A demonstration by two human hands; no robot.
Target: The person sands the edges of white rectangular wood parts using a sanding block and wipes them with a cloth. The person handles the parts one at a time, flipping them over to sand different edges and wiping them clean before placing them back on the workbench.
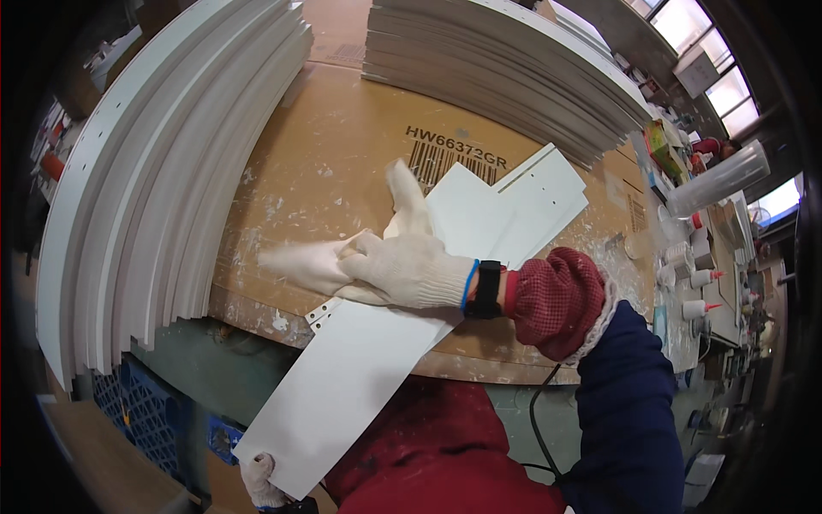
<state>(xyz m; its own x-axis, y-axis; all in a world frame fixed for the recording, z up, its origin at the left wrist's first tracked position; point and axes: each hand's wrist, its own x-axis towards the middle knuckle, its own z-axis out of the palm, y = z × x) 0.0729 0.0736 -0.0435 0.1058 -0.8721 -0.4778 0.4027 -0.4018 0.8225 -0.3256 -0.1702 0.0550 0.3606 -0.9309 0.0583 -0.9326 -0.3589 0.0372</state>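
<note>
Head view: a long white panel [351, 377] lies slantwise, its upper part on the cardboard-covered desk [342, 146] and its lower end hanging well past the near edge. The right hand [385, 257], in a knit glove, lies flat and spread on the panel near the desk edge, fingers blurred, thumb raised; it presses rather than grips. The left hand [259, 480], also gloved, is closed on the panel's bottom corner, low in the picture.

More white pieces [531, 201] lie under and behind the panel, touching it. A tall stack of long white panels [163, 171] stands to the left and another stack [505, 68] at the far side. Small bottles and clutter [698, 274] crowd the right end of the desk, near the right sleeve.

Risks, as I judge them: most of the panel is unsupported, so if the left hand's corner hold slips, the free end could drop and pivot on the desk edge. The flat right hand sliding fast could push the loose pieces beneath out of line. A swing of the right elbow might knock the bottles. A black cable [535, 411] hanging at the person's lap could snag.
</note>
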